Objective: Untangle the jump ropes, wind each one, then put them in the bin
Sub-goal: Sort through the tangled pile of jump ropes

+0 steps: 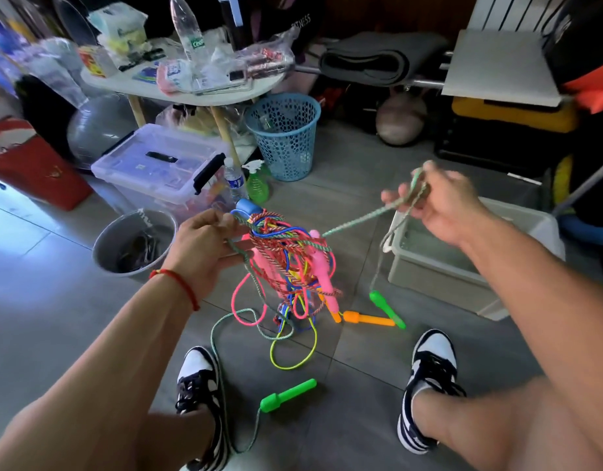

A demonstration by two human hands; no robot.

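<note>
Blue mesh basket [283, 137], lidded clear box [157, 164]

green rope [354, 222]: you see braided, rough cord
handles [288, 396]: glossy smooth plastic
bin [439, 270]: matt translucent plastic
floor [55, 300]: smooth tile

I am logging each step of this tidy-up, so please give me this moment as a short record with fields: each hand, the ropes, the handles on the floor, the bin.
left hand: left hand grips the top of the tangle of ropes, lifted off the floor
right hand: right hand pinches the green rope, drawn sideways out of the tangle
floor handles: green handle between the shoes; orange handle beside another green one
bin: grey bin on the person's right, no rope wound or stored yet
</note>
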